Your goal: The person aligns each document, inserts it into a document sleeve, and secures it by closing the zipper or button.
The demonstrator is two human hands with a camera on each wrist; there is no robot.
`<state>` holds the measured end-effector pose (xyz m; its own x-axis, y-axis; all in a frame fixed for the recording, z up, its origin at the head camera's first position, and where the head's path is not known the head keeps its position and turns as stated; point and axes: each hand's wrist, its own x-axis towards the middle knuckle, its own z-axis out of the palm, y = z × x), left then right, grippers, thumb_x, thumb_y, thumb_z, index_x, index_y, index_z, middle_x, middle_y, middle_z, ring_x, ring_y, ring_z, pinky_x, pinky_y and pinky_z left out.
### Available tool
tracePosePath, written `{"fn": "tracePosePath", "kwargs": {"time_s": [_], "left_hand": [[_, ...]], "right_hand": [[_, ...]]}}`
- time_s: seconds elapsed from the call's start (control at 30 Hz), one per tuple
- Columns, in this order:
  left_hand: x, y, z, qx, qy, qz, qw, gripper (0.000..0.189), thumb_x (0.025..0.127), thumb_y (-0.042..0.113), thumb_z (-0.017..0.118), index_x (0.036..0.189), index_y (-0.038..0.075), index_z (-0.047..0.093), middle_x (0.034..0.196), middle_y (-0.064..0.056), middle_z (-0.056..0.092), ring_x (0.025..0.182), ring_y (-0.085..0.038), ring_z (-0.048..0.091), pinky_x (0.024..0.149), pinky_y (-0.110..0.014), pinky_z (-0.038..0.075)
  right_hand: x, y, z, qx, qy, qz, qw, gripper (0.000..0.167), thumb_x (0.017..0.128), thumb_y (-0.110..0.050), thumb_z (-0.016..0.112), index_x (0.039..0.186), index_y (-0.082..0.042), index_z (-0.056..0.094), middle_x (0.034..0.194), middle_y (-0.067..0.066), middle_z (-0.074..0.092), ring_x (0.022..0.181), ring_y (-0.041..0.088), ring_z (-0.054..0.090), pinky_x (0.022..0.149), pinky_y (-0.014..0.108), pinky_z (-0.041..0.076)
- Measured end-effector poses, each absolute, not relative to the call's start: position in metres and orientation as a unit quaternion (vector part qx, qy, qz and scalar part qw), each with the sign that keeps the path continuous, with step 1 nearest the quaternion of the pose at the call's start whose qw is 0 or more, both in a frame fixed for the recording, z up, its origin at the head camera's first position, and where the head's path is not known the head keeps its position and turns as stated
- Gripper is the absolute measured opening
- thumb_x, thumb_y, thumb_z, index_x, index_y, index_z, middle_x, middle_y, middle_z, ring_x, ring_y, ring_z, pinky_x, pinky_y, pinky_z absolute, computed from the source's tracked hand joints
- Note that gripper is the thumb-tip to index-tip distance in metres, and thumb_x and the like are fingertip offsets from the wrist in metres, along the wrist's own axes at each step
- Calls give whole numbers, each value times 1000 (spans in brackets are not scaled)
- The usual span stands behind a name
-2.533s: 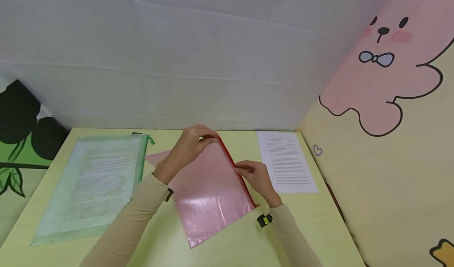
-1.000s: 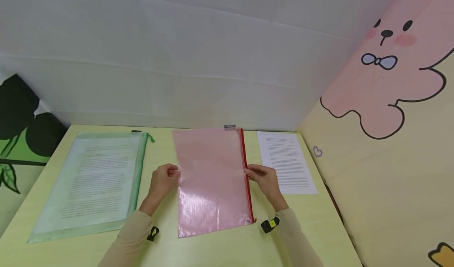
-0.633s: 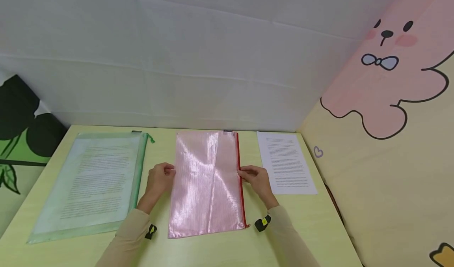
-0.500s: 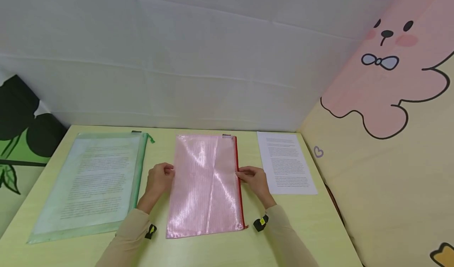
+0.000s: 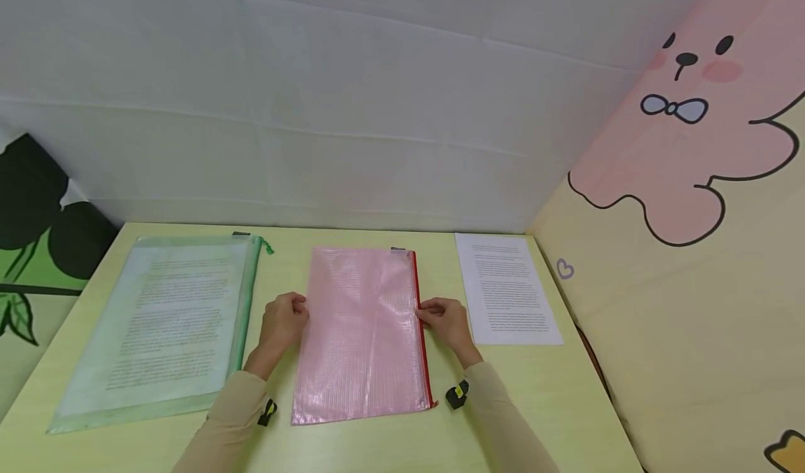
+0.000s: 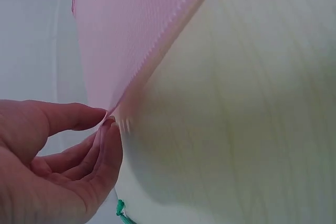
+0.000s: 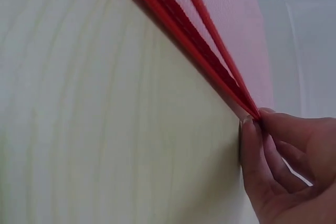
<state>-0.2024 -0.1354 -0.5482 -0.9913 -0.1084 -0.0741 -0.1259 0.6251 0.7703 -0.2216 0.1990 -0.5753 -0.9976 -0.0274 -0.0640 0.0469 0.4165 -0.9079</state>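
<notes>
In the middle of the table lies a pink translucent zipper file bag (image 5: 361,333), with a red zipper (image 7: 184,30) along its right side. The zipper's two red edges stand apart in the right wrist view. My left hand (image 5: 283,323) pinches the bag's left edge between thumb and fingers, as the left wrist view (image 6: 68,150) hand also shows. On the opposite side, my right hand (image 5: 448,323) pinches the red zipper edge about halfway along. A red zipper pull (image 5: 434,404) sits at the near right corner. Nothing shows inside the pink bag.
A green zipper file bag (image 5: 157,326) holding a printed sheet lies at the left, its green tassel (image 5: 268,246) at the far corner. A loose printed sheet (image 5: 509,288) lies at the right. A white wall (image 5: 314,110) rises behind the table (image 5: 352,452).
The pink bag has turned from slanted to nearly straight and come slightly toward me. My left hand has moved from the zipper's far end to the bag's left edge; the right keeps hold.
</notes>
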Motion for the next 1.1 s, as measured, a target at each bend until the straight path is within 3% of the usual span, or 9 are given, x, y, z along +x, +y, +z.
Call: {"fn": "tracePosePath", "kwargs": {"time_s": [0.3, 0.57, 0.73, 1.1], "left_hand": [[-199, -131, -550, -50, 914, 403, 8, 28, 88, -2, 63, 113, -15, 64, 95, -21, 66, 82, -32, 64, 71, -45, 55], [-199, -121, -542, -43, 935, 352, -11, 31, 96, 6, 60, 119, -15, 61, 107, -30, 64, 100, -46, 62, 83, -58, 52], [-206, -106, -532, -38, 933, 358, 8, 31, 99, 11, 57, 119, -12, 62, 110, -28, 66, 101, -44, 64, 82, -57, 53], [-202, -44, -525, -23, 925, 379, 15, 25, 96, 13, 63, 112, -7, 68, 99, -17, 70, 85, -32, 67, 75, -48, 56]], "right_hand": [[-222, 199, -572, -26, 885, -465, 2, 11, 86, -5, 82, 93, 3, 77, 81, 10, 75, 68, 14, 69, 60, 23, 56], [-222, 206, -568, -37, 904, -425, -17, 12, 89, -8, 80, 97, 0, 77, 86, 8, 75, 76, 17, 69, 68, 29, 57], [-221, 219, -561, -38, 906, -420, -28, 14, 92, -7, 77, 103, 1, 76, 92, 10, 75, 83, 23, 71, 75, 35, 60], [-211, 277, -552, -58, 907, -413, -57, 23, 92, -3, 76, 111, 9, 71, 100, 19, 74, 92, 34, 71, 82, 45, 59]]}}
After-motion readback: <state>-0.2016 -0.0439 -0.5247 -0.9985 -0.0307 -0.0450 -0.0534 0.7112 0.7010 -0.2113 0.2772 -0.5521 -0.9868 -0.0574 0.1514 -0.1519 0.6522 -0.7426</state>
